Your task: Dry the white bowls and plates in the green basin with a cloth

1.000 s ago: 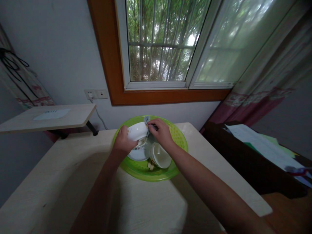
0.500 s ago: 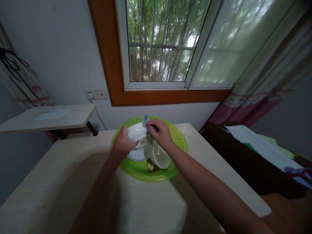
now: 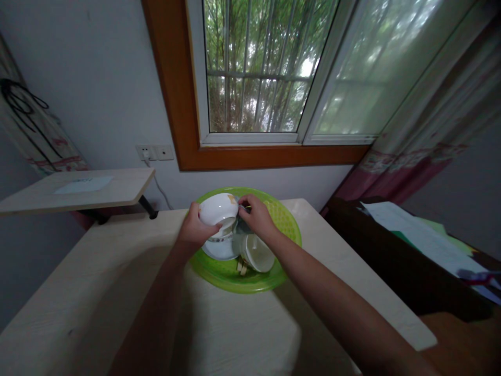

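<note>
My left hand (image 3: 194, 230) grips a white bowl (image 3: 218, 208) by its side, with the thumb at the near edge. The bowl is tilted, and its outside has a small orange-yellow pattern. At the bowl's right edge my right hand (image 3: 256, 215) is closed on a grey cloth (image 3: 241, 225), mostly hidden by the fingers. Both hands are over a green plastic tray (image 3: 235, 286). In the tray lie a white plate (image 3: 219, 251), a patterned dish partly covered by the held bowl, a cream cup (image 3: 259, 254) on its side, and small light-brown pieces (image 3: 242, 268).
The tray stands on a pale wooden table (image 3: 235, 334) against the wall below a window (image 3: 258, 78). A raised shelf (image 3: 129, 188) is at the left. Papers (image 3: 415, 230) lie on a dark surface at the right, beside a curtain (image 3: 430, 125).
My left hand has turned the bowl so its patterned outside shows more. My right hand has shifted slightly, and the cloth that stuck up above the bowl's edge is now lower.
</note>
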Tool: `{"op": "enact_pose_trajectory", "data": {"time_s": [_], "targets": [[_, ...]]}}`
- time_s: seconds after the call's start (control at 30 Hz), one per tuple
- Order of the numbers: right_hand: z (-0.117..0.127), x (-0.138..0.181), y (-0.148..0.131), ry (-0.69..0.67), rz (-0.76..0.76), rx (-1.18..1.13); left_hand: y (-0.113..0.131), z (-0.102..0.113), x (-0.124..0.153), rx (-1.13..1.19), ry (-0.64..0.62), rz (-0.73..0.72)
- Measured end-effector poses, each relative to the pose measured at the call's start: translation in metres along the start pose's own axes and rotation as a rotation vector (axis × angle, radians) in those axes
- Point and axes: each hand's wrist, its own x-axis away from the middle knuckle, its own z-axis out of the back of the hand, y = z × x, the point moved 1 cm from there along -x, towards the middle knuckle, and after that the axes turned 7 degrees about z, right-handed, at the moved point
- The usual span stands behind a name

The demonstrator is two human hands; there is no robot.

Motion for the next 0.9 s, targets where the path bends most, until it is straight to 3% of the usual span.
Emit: {"op": "enact_pose_trajectory", "data": {"time_s": [0.27,0.47,0.77,0.9], "targets": [[-0.003,0.002,-0.002,-0.054,-0.058,-0.098,-0.012,0.002,-0.005,0.189,-0.063,0.009],[-0.002,0.004,-0.010,-0.168,-0.018,-0.170,-0.019,0.003,-0.008,0.365,-0.128,0.033],[0.007,0.006,-0.024,-0.334,0.069,-0.308,-0.026,-0.001,-0.014,0.537,-0.095,0.060],[0.004,0.007,-0.023,-0.311,0.016,-0.305,-0.023,0.001,-0.012,0.550,-0.117,0.069]]}}
